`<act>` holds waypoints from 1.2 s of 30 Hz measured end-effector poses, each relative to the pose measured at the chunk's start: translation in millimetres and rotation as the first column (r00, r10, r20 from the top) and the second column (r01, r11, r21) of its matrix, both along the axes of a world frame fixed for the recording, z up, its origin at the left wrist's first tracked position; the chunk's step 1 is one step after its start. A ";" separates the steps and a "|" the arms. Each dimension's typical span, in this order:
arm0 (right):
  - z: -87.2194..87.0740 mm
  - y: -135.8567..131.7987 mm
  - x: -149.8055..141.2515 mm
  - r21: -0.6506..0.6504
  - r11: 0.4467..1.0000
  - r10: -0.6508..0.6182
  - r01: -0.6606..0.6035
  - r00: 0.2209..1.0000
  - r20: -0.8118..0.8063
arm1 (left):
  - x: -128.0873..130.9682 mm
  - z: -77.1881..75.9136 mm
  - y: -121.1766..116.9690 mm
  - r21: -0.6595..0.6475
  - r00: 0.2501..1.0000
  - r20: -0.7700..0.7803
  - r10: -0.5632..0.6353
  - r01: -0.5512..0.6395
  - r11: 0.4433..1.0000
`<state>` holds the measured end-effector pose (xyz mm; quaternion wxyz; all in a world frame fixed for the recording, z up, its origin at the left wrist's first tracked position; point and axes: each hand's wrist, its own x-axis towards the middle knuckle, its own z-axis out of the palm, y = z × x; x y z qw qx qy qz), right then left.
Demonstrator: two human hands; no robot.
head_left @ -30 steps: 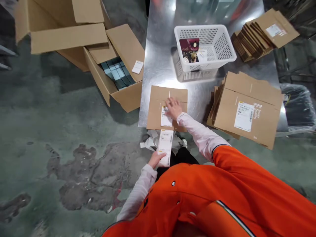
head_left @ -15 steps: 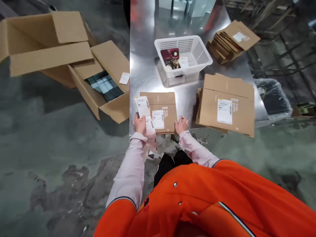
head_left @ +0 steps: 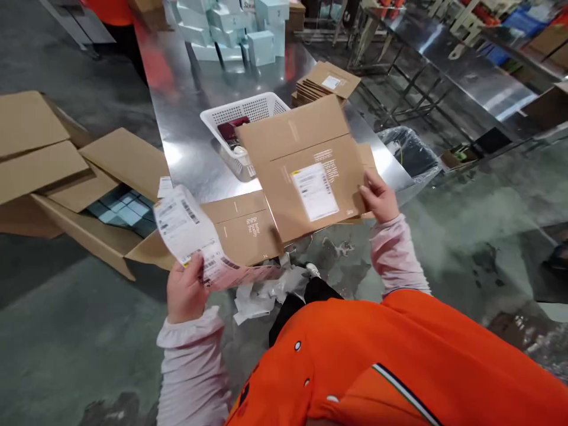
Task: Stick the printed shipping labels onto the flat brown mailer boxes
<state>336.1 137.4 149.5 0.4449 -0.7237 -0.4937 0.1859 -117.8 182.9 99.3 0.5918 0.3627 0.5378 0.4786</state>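
My left hand [head_left: 189, 289] pinches a strip of printed shipping labels [head_left: 184, 222], which curls upward and trails off to the right. With my right hand [head_left: 380, 198] I grip the right edge of a flat cardboard box [head_left: 306, 139], lifted and tilted above the metal table. A white label [head_left: 316, 192] is stuck on that box beside its white print. Partly beneath it, another flat cardboard box [head_left: 242, 231] lies at the table's near edge; no label shows on its visible part.
On the metal table [head_left: 177, 130] stand a white basket [head_left: 222, 112] holding small items, a stack of flat boxes [head_left: 326, 80] and pale blue boxes [head_left: 261, 47] at the back. Open cartons [head_left: 106, 236] sit left. A plastic-lined bin [head_left: 412, 154] stands right, and crumpled paper [head_left: 257, 302] lies below.
My right hand has lifted the labelled box off the table and carried it up and right. My left hand has drawn the label strip left and toward me. The view has shifted.
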 end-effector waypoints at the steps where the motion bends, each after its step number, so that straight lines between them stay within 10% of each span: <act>1: 15.0 -3.2 20.7 -0.029 0.997 -0.063 0.066 0.994 0.084 | 9.5 0.5 -7.2 -0.020 1.000 0.025 0.011 -0.011 1.000; 4: 27.4 -4.6 11.7 -0.100 0.979 -0.150 0.177 0.961 0.233 | 39.2 -3.6 -29.5 -0.084 0.995 0.095 0.008 0.000 0.996; 7: -5.3 -0.7 -80.1 -0.241 0.955 0.167 -0.176 0.984 -0.056 | 62.0 -9.4 -51.9 -0.115 0.988 0.105 -0.112 0.124 0.986; 11: -66.0 -8.2 -196.9 -0.122 0.860 0.297 -0.496 0.679 -0.672 | 71.7 -17.5 -64.6 -0.076 0.944 0.038 -0.327 0.329 0.941; 15: -94.8 -8.1 -226.6 -0.136 0.778 0.271 -0.613 0.523 -0.808 | 63.1 -32.9 -56.7 -0.035 0.994 -0.037 -0.103 0.102 0.994; 25: -123.1 45.0 -235.8 -0.308 0.732 0.485 -0.608 0.782 -0.392 | 76.3 -100.1 -62.9 -0.206 0.961 -0.087 0.261 -0.273 0.940; 30: -179.4 92.8 -253.7 -0.294 0.827 0.451 -0.480 0.877 -0.163 | 54.1 -148.4 -67.9 -0.342 0.992 0.097 0.078 -0.041 0.939; 36: -222.1 150.8 -265.2 -0.467 0.857 0.378 -0.218 0.882 0.281 | 23.0 -181.8 -141.5 -0.513 0.992 0.112 -0.065 0.114 0.851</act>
